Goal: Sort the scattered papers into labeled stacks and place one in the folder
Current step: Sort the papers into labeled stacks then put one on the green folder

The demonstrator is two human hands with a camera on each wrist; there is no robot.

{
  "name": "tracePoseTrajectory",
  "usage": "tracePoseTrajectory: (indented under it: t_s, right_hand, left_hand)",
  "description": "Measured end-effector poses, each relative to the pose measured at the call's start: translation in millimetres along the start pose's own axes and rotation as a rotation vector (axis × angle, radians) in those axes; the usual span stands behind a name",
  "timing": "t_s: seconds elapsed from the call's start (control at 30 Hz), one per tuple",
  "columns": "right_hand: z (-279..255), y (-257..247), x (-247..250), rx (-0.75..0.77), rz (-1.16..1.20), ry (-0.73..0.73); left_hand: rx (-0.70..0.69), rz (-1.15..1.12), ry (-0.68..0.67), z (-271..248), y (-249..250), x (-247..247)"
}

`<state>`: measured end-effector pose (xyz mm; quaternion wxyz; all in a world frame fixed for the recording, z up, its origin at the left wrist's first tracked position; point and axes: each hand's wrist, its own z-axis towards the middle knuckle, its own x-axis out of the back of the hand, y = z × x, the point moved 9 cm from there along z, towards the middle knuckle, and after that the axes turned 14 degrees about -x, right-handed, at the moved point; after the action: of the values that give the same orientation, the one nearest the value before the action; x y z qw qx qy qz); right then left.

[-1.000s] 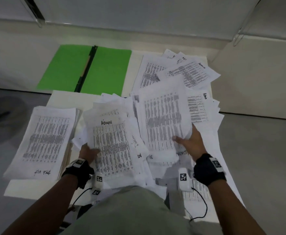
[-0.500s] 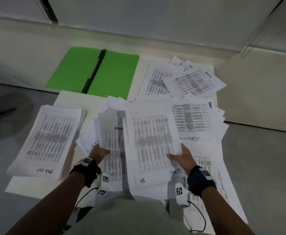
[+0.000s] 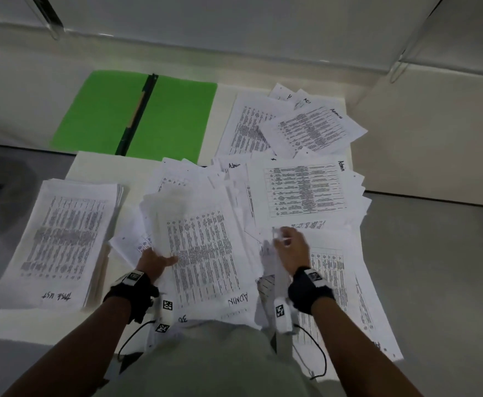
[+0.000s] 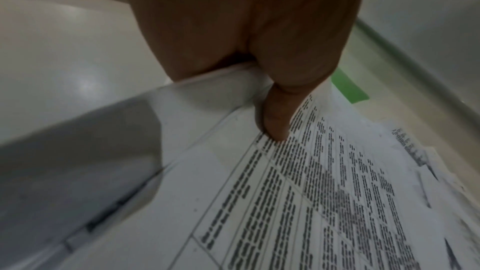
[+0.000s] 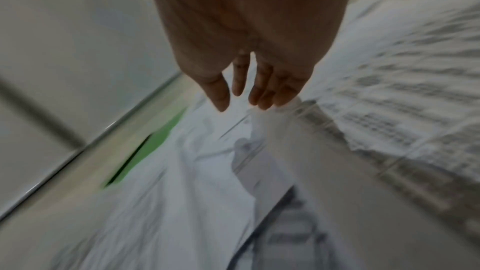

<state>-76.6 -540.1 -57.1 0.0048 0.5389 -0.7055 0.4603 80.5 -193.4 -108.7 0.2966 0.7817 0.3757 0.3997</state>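
Note:
My left hand (image 3: 156, 260) grips a bundle of printed sheets at its left edge. Its thumb (image 4: 275, 124) presses on the top sheet (image 3: 206, 253), which is marked ADMIN at its near end, and the fingers are hidden under the paper. My right hand (image 3: 290, 245) hovers just right of that bundle, its fingers (image 5: 262, 89) straight and holding nothing, with loose paper edges right under them. The open green folder (image 3: 174, 118) lies at the back left, with no paper on it.
A squared stack marked TASK LIST (image 3: 62, 239) lies at the left. Loose Admin sheets (image 3: 306, 190) spread across the middle right, with another heap (image 3: 306, 130) behind them. The white table (image 3: 34, 322) ends close to my body, and grey floor lies on both sides.
My right hand carried a sheet leftward onto the bundle in my left hand, let it go and drew back to the right. The left hand kept its grip.

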Motion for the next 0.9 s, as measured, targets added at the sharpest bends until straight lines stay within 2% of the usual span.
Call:
tracePoseTrajectory:
  t_s: [0.1,0.13,0.2,0.27,0.33,0.43,0.5,0.63,0.77,0.83,0.9]
  right_hand:
    - [18,51,81,-0.314,-0.124,0.336]
    - [15,71,99,-0.444,-0.196,0.375]
    - [9,99,115,-0.597,-0.288,0.319]
    - [4,111,114,-0.571,-0.326,0.22]
    - [3,114,107,-0.503,-0.347,0.184]
    - [1,116,109,-0.52,-0.539,0.267]
    - [-1,121,114,-0.577,-0.557,0.3]
    - [-2,125,113,-0.546,-0.403,0.263]
    - [3,104,125,-0.408,-0.339,0.325]
    - [11,90,132,-0.349,-0.183,0.33]
    - [21,81,135,-0.329,0.069,0.318]
  left_hand:
    - [0.005,-0.023,0.013,1,-7,0]
    - [0.013,-0.032,0.02,2,-12,1]
    - [0.031,-0.043,0.027,9,-24,2]
    - [0.033,-0.027,0.021,21,-42,2]
    - [0.036,-0.009,0.007,28,-50,0]
    - [0.038,0.0,0.015,20,-34,1]
    - [0.012,0.004,0.057,15,-20,6]
    - [-0.072,-0.039,0.139,12,11,8]
    - [-0.161,0.02,0.138,20,35,5]
    - [-0.159,0.096,0.112,23,38,1]
    - [-0.148,0.196,0.082,23,38,-4]
